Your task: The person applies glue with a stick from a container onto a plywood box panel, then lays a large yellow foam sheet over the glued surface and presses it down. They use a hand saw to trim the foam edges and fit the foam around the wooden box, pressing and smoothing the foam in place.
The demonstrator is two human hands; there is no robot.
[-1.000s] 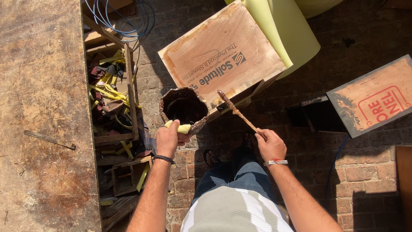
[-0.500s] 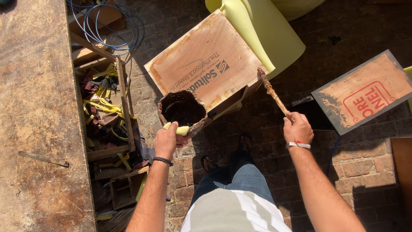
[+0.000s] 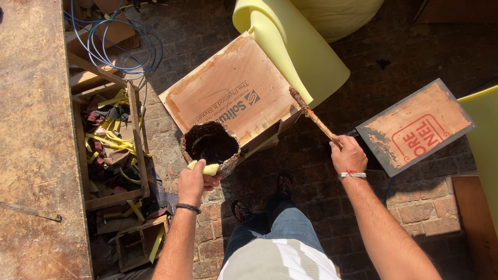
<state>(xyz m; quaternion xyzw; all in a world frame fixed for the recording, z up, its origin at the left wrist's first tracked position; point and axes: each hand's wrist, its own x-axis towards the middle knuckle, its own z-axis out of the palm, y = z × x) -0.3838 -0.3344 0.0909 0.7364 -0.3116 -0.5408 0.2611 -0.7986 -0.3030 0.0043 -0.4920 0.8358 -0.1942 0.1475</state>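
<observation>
My left hand [image 3: 194, 181] grips the near rim of a crusted, dark round can [image 3: 210, 147] through a yellow foam scrap [image 3: 206, 168]. The can hangs over the brick floor at the near corner of a square plywood board [image 3: 232, 96] with printed lettering. My right hand [image 3: 347, 154] holds a thin brown stick [image 3: 313, 115] caked with residue. The stick slants up to the left, its tip over the board's right edge, clear of the can. A black band circles my left wrist and a red-and-white one my right.
A worn wooden bench [image 3: 33, 135] runs down the left. Beside it stand wooden crates of yellow and dark scraps [image 3: 110, 148] and a blue cable coil [image 3: 122, 49]. Yellow foam [image 3: 295, 46] lies at top, a second printed plywood panel [image 3: 415, 127] at right. My legs and sandals are below.
My right hand has drawn the stick out of the can and swung it up and to the right. The left hand has stayed on the can's rim.
</observation>
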